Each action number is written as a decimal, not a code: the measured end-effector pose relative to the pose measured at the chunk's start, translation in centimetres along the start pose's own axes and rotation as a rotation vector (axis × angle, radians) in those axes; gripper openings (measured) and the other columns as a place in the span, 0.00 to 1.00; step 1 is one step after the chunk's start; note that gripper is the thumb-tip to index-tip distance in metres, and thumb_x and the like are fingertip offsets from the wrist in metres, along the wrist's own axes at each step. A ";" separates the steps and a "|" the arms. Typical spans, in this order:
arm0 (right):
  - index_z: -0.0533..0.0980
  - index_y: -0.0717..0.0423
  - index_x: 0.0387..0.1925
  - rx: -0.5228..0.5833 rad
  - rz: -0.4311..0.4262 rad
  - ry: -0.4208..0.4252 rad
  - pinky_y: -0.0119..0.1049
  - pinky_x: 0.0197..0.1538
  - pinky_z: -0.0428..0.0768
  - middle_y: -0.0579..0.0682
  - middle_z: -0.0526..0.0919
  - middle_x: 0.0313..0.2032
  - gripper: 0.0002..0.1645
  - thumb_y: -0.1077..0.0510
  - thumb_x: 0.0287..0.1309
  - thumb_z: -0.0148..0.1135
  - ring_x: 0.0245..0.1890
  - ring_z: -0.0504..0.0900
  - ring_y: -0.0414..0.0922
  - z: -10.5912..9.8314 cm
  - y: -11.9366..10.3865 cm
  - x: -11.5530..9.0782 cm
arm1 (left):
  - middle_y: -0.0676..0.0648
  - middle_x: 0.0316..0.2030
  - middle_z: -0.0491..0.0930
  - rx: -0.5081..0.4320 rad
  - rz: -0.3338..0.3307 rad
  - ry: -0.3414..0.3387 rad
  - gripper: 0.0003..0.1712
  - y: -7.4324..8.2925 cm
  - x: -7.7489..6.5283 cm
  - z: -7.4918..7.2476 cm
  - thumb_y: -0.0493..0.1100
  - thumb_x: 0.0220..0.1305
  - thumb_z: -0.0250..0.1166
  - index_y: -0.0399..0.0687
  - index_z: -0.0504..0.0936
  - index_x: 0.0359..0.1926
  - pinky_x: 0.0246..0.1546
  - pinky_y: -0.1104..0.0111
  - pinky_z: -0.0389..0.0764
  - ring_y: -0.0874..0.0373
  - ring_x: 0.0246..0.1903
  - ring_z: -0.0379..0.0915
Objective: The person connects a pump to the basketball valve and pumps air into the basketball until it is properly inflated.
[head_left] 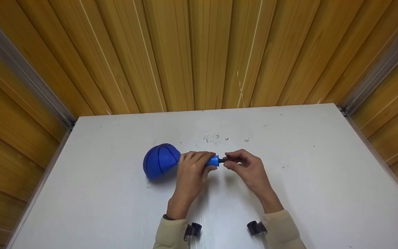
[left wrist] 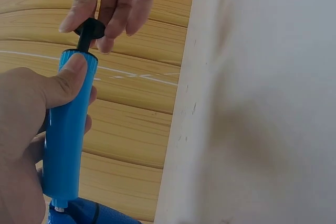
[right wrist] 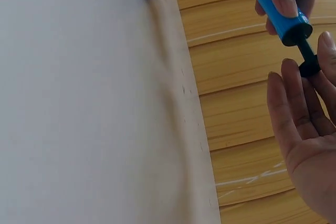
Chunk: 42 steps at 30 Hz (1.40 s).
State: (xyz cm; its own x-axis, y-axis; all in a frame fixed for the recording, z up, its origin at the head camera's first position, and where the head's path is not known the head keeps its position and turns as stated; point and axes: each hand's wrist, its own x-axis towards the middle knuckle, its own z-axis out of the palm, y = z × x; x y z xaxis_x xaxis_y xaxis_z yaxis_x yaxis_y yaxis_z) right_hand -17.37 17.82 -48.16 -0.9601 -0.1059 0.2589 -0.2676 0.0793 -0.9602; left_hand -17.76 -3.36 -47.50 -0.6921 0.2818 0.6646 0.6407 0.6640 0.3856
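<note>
My left hand (head_left: pixel 190 173) grips the barrel of a blue hand pump (left wrist: pixel 65 145), its thumb lying along the side near the top. Joined to the pump's lower end is a blue ball (head_left: pixel 161 162) with black lines; it looks dented and partly deflated. At the other end, the thumb and fingers of my right hand (head_left: pixel 252 173) pinch the black T-shaped handle (left wrist: pixel 92 27). A short length of black rod shows between handle and barrel, also in the right wrist view. The left hand hides most of the barrel in the head view.
A white table (head_left: pixel 109 207) with small dark marks lies under both hands. Wood-patterned panels (head_left: pixel 206 55) rise behind it and at both sides. Black wrist mounts (head_left: pixel 193 229) stick out from the beige sleeves (head_left: pixel 283 228).
</note>
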 end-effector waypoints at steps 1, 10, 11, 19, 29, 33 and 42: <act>0.84 0.64 0.52 -0.009 -0.005 -0.002 0.38 0.52 0.86 0.57 0.88 0.47 0.16 0.65 0.63 0.76 0.49 0.87 0.50 0.1 0.1 0.0 | 0.49 0.49 0.90 -0.003 0.003 0.000 0.19 -0.1 0.0 0.0 0.47 0.62 0.77 0.46 0.90 0.53 0.54 0.55 0.77 0.51 0.50 0.82; 0.84 0.64 0.51 -0.107 -0.028 -0.027 0.36 0.50 0.87 0.54 0.88 0.45 0.18 0.65 0.61 0.78 0.44 0.88 0.50 -1.9 -0.3 -0.1 | 0.50 0.49 0.90 -0.039 0.002 -0.006 0.21 -0.9 -0.2 -0.6 0.46 0.60 0.79 0.49 0.90 0.54 0.56 0.54 0.78 0.51 0.51 0.83; 0.84 0.65 0.52 -0.126 -0.028 -0.023 0.35 0.50 0.86 0.54 0.88 0.45 0.18 0.65 0.61 0.78 0.44 0.88 0.50 -2.4 -0.5 -0.1 | 0.50 0.49 0.90 -0.040 -0.004 -0.002 0.21 -1.0 -0.1 -0.7 0.46 0.60 0.79 0.49 0.90 0.54 0.56 0.54 0.78 0.51 0.51 0.83; 0.84 0.62 0.51 -0.189 0.002 0.022 0.33 0.53 0.85 0.55 0.86 0.47 0.16 0.68 0.62 0.75 0.49 0.86 0.47 -6.7 -1.5 -0.7 | 0.50 0.51 0.89 -0.053 -0.044 -0.002 0.21 -1.2 -0.2 -1.2 0.44 0.60 0.79 0.48 0.90 0.54 0.57 0.52 0.77 0.50 0.53 0.83; 0.85 0.57 0.51 -0.214 0.064 -0.038 0.34 0.50 0.84 0.53 0.88 0.48 0.17 0.61 0.61 0.79 0.47 0.87 0.49 -6.0 -2.3 -0.6 | 0.49 0.50 0.89 -0.044 -0.050 -0.009 0.20 -1.2 -0.1 -1.6 0.43 0.60 0.79 0.47 0.90 0.54 0.57 0.52 0.77 0.50 0.52 0.82; 0.86 0.58 0.49 -0.183 0.076 -0.028 0.34 0.49 0.84 0.54 0.88 0.47 0.16 0.63 0.60 0.79 0.45 0.87 0.50 -4.3 -2.3 -0.4 | 0.49 0.50 0.90 -0.030 -0.028 -0.014 0.20 -0.9 0.0 -1.4 0.44 0.60 0.79 0.46 0.90 0.53 0.55 0.53 0.77 0.50 0.51 0.83; 0.85 0.58 0.50 -0.152 0.018 0.001 0.35 0.50 0.85 0.51 0.88 0.44 0.16 0.61 0.62 0.78 0.46 0.86 0.49 0.1 -2.1 -0.3 | 0.49 0.50 0.90 -0.033 -0.010 -0.043 0.20 -0.5 0.1 -1.1 0.46 0.62 0.77 0.46 0.90 0.54 0.54 0.54 0.77 0.50 0.51 0.82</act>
State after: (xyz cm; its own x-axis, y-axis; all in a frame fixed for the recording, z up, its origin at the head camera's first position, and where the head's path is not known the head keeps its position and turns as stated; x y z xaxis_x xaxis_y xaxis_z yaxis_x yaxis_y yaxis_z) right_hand -16.52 17.62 -46.18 -0.9650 -0.1018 0.2417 -0.2592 0.2305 -0.9379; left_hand -17.79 -4.42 -46.91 -0.7118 0.3055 0.6325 0.6437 0.6441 0.4133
